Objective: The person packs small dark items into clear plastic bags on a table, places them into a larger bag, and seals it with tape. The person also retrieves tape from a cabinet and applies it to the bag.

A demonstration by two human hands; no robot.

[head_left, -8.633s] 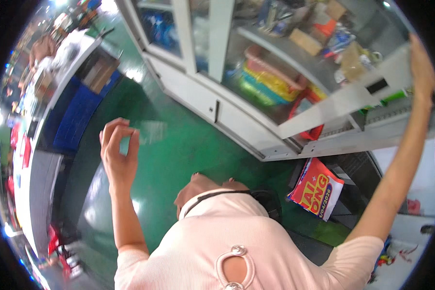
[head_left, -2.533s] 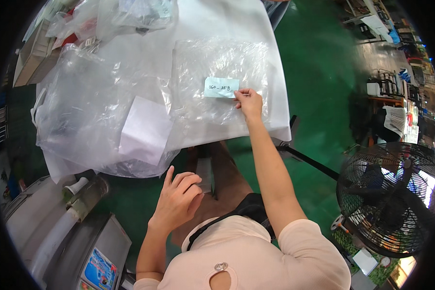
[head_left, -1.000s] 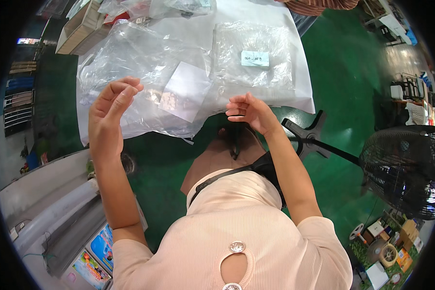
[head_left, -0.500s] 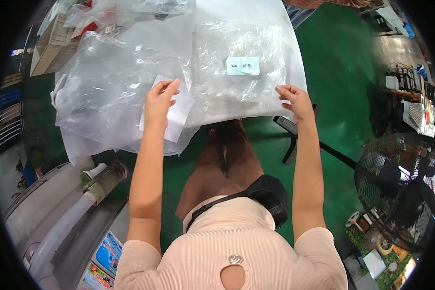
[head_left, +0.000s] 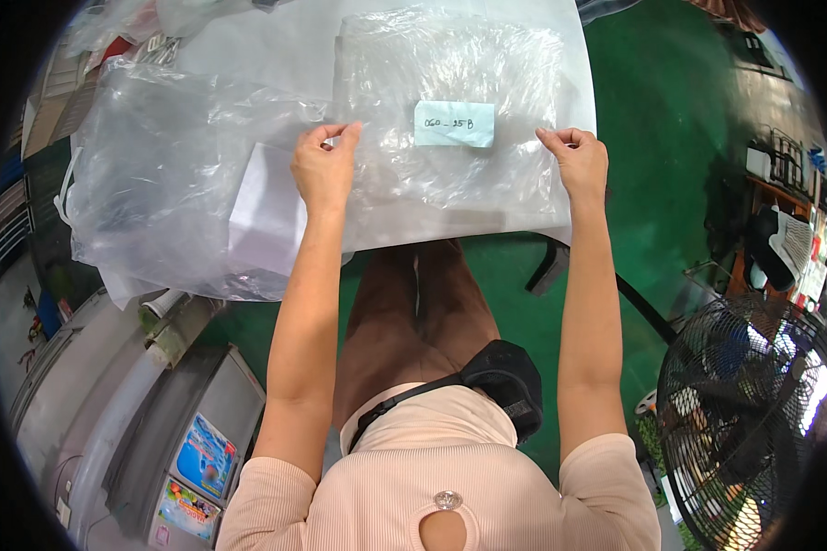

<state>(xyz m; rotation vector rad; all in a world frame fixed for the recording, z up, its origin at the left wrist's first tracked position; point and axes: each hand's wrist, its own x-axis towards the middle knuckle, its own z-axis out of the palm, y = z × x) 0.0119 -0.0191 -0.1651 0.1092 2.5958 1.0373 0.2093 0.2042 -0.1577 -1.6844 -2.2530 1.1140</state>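
My left hand (head_left: 324, 172) is over the left edge of a flat stack of clear plastic bags (head_left: 515, 69), its thumb and forefinger pinched together. My right hand (head_left: 582, 167) pinches the same way at the stack's right edge. Whether thin film lies between either hand's fingertips cannot be made out against the shiny plastic. A pale blue paper label (head_left: 454, 124) with handwriting lies on the stack between the hands. To the left, a large crumpled clear plastic bag (head_left: 156, 174) spreads over the table, with a white paper sheet (head_left: 266, 207) beside my left forearm.
The white-covered table (head_left: 386, 234) ends just in front of my legs. A black fan (head_left: 744, 413) stands at the lower right. Grey machine-like casing (head_left: 138, 404) fills the lower left. Cardboard boxes (head_left: 60, 101) sit at the far left, and green floor (head_left: 657, 184) shows on the right.
Both hands have moved farther over the table, onto the bag stack's left and right edges. The stack and label appear larger in view, and the fingers have come closer together.
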